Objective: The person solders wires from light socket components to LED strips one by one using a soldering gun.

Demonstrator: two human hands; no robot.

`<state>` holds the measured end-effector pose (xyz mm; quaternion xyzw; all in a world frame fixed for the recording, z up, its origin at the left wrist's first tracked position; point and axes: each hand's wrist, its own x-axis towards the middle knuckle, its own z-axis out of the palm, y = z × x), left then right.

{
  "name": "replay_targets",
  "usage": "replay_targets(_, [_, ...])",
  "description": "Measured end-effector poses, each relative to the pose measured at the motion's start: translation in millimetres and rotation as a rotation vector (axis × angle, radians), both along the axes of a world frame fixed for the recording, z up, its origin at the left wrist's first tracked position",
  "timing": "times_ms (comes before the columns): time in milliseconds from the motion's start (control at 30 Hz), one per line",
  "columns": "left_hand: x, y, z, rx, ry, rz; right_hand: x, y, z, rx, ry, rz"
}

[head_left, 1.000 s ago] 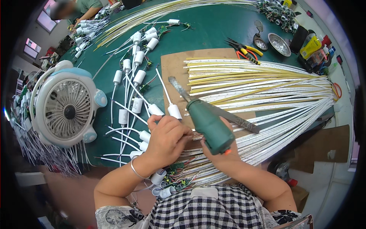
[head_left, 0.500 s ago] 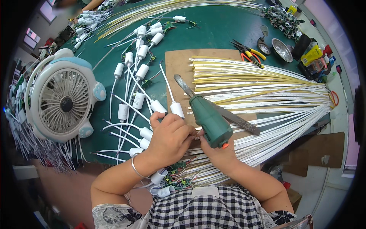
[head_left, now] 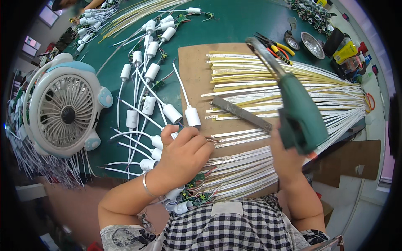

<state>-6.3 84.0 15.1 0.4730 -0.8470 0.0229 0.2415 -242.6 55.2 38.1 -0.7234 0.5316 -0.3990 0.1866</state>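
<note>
My right hand (head_left: 287,159) is wrapped round a green soldering gun (head_left: 303,108), partly blurred, its metal tip pointing up and away over the LED strips. Curled over the left ends of some white LED strips (head_left: 240,136) is my left hand (head_left: 184,157), fingers closed; what they pinch is hidden. Thin wires show at a strip's end beside its knuckles. Just beyond that hand stands a white lamp cap (head_left: 192,117) with a cable. A flat dark metal bar (head_left: 243,113) lies across the strips, between my hands and further away.
A brown board (head_left: 193,69) lies under the strips on the green table (head_left: 234,25). White lamp caps with cables and circuit boards spread left, near a white-and-blue fan (head_left: 67,113). Pliers (head_left: 274,48), a metal dish (head_left: 312,45) and a yellow bottle (head_left: 343,52) stand far right.
My right hand has moved right with the soldering gun, away from the left hand, uncovering the metal bar and strip ends. My left hand stays nearly in place.
</note>
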Motion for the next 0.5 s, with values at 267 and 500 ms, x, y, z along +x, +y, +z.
replay_targets(267, [-3,-3,3,0.038,-0.156,-0.079,-63,65,-3,0.495,-0.504,-0.161])
replay_targets(500, [-12,-5,4,0.073,-0.249,-0.059,-70,96,-10,0.733,-0.500,0.102])
